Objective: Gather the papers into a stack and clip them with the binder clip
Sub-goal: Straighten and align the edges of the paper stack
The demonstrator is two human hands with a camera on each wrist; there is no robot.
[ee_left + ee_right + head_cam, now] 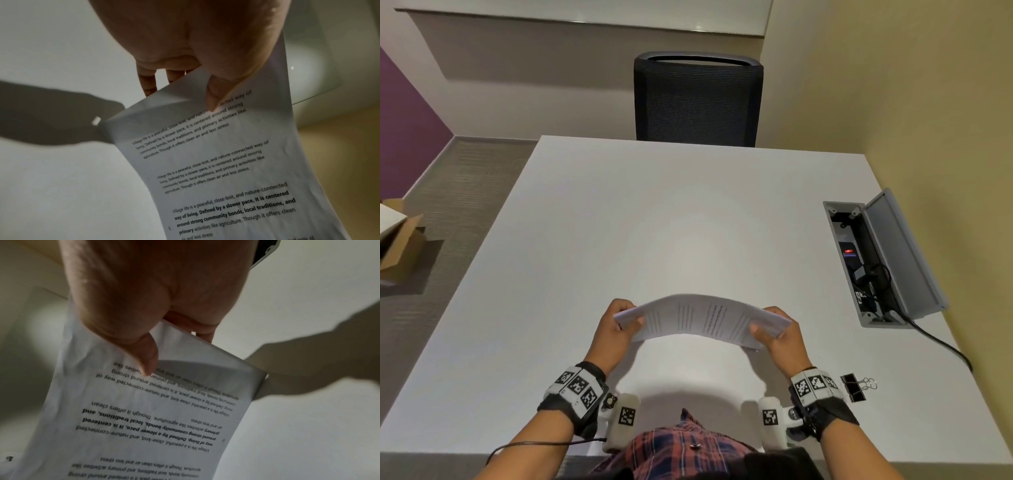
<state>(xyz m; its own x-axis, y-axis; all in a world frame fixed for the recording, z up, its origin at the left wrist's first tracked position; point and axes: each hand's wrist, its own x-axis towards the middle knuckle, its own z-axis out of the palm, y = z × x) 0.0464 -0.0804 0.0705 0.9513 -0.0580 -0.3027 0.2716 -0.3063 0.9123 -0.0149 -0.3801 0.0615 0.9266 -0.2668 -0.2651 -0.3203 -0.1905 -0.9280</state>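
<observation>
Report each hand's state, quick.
Left hand: grips the left end of the paper stack.
Right hand: grips the stack's right end.

A: Papers (pixel 698 317)?

B: White printed sheets gathered in one stack, held off the desk (pixel 654 212), bowed upward in the middle. Short ends pinched: left hand (pixel 616 329) on one, right hand (pixel 779 337) on the other, thumbs on top. Repeating paragraphs of black text, one partly bold. Edges at the ends slightly fanned.

A: Binder clip (pixel 854 387)?

B: Black, with silver wire handles. Lies on the desk near its front edge, just beside the right wrist, apart from the papers.
</observation>
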